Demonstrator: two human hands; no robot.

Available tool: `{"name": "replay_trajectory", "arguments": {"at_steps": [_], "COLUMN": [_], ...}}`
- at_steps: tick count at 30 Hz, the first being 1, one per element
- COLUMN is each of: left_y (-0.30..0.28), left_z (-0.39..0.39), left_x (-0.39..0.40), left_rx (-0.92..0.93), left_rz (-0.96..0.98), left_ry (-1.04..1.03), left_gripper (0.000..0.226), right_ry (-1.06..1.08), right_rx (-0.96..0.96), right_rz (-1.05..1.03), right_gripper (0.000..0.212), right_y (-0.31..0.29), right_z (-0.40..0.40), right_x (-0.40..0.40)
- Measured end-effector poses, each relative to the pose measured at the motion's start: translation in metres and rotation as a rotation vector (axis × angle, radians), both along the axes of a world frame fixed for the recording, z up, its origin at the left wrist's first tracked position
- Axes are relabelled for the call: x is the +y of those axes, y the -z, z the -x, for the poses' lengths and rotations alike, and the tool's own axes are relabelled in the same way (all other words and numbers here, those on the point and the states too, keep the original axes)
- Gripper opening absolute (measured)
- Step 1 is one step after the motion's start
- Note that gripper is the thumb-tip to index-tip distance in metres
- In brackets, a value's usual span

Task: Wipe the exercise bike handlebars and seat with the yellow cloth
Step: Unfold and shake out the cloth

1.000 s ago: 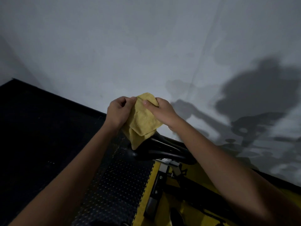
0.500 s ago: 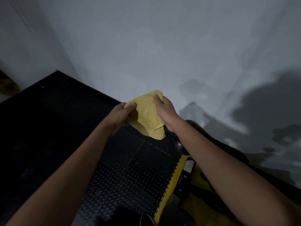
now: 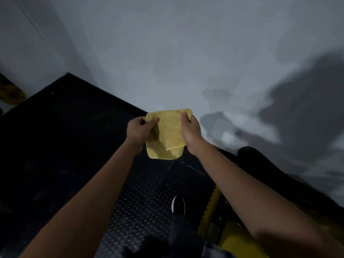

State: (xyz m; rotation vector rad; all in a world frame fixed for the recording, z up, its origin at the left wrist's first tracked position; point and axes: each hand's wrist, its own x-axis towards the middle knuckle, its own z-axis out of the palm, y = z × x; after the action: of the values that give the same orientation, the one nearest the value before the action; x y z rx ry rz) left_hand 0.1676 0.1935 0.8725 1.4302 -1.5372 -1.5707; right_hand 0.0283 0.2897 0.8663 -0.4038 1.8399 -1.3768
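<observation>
At 6 o'clock, nearest to the camera, a dark trouser leg and a black shoe with a white sole edge (image 3: 178, 205) stand on the black rubber floor mat with a raised dot pattern (image 3: 143, 198). At 5 o'clock, just beside the shoe, the yellow and black metal frame of the exercise bike (image 3: 212, 207) shows, mostly hidden under the right forearm. Both bare forearms reach forward from 7 and 5 o'clock towards the centre. There the folded yellow microfibre cloth (image 3: 167, 135) hangs in the air above the mat, touching no part of the bike. The left hand (image 3: 138, 130) pinches its upper left corner with the thumb on the front of the fabric, and the right hand (image 3: 189, 130) grips its upper right edge with the fingers curled over the top. The hands are a little apart, with the cloth stretched between them. At 3 o'clock, behind the right forearm, a black rounded part of the bike (image 3: 250, 155) shows, too dark to identify. Farther, the grey wall (image 3: 167, 53) carries a large shadow at 2 o'clock.
</observation>
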Motion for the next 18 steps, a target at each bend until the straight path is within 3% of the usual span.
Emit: {"name": "replay_trajectory", "arguments": {"at_steps": [4, 10, 18], "left_y": [0.028, 0.061, 0.098], "left_z": [0.027, 0.064, 0.093], "left_x": [-0.049, -0.099, -0.152], "left_rx": [-0.092, -0.255, -0.323], "left_rz": [0.040, 0.223, 0.203], "left_ry": [0.023, 0.208, 0.403], "left_gripper": [0.020, 0.023, 0.027], "right_ry": [0.093, 0.208, 0.392], "right_rx": [0.009, 0.000, -0.118], "right_rz": [-0.027, -0.101, -0.145], "right_gripper": [0.056, 0.056, 0.037], "right_y": [0.027, 0.061, 0.093], "right_z": [0.009, 0.029, 0.038], "right_x": [-0.037, -0.092, -0.126]}}
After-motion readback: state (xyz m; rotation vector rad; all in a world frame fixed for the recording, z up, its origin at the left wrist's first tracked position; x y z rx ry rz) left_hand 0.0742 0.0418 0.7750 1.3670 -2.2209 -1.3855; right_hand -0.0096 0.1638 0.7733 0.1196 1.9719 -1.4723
